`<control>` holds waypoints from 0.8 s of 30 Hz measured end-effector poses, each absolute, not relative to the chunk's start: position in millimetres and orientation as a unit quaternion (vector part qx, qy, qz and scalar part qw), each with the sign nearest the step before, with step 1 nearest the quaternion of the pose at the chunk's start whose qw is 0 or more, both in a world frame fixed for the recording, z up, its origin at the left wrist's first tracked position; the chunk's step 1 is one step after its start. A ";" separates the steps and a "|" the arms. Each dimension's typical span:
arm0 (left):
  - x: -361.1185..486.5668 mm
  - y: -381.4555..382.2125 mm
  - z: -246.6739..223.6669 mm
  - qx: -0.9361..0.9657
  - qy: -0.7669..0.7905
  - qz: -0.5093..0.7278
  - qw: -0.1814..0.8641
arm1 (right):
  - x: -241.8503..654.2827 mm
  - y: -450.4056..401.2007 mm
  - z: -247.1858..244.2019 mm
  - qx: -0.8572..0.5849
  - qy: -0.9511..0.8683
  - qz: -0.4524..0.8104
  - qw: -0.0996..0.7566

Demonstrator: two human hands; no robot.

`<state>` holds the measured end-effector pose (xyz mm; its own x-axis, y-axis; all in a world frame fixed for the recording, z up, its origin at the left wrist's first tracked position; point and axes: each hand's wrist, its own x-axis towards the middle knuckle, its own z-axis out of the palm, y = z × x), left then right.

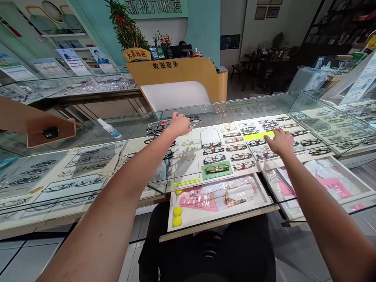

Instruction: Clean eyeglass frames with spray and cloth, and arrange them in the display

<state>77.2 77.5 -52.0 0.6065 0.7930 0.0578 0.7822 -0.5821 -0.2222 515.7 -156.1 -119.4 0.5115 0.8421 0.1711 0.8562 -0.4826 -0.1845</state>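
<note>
My left hand [179, 124] is stretched out over the far part of the glass counter, fingers curled in. What it grips, if anything, is hidden. Dark-rimmed eyeglasses [194, 119] show just beyond its fingertips, and clear-framed eyeglasses with a red tag [157, 126] lie on its other side. My right hand [281, 143] rests palm down on the glass, thumb apart from the fingers and holding nothing. Beside its thumb is a yellow strip [258, 135] among rows of eyeglasses. Nearer to me, a dark pair of eyeglasses [216, 168] sits on a green card [232, 169].
A white bottle [109, 128] lies on the glass at left, near a wooden stand [53, 121]. Two drawers stick out toward my lap; the middle drawer [190, 223] holds pink packets [198, 199] and yellow round cases [177, 221]. A cashier desk [182, 68] stands beyond.
</note>
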 end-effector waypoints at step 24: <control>91.2 -206.8 -120.5 -0.903 -0.152 -0.040 -0.400 | 515.2 -155.3 -118.4 -0.862 -0.490 -0.027 0.126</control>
<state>91.2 -206.8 -120.5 0.9505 0.3069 -0.0490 0.2423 -0.6331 0.7352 515.2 -155.3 -118.4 0.5187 0.8377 0.1710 0.8515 -0.4883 -0.1911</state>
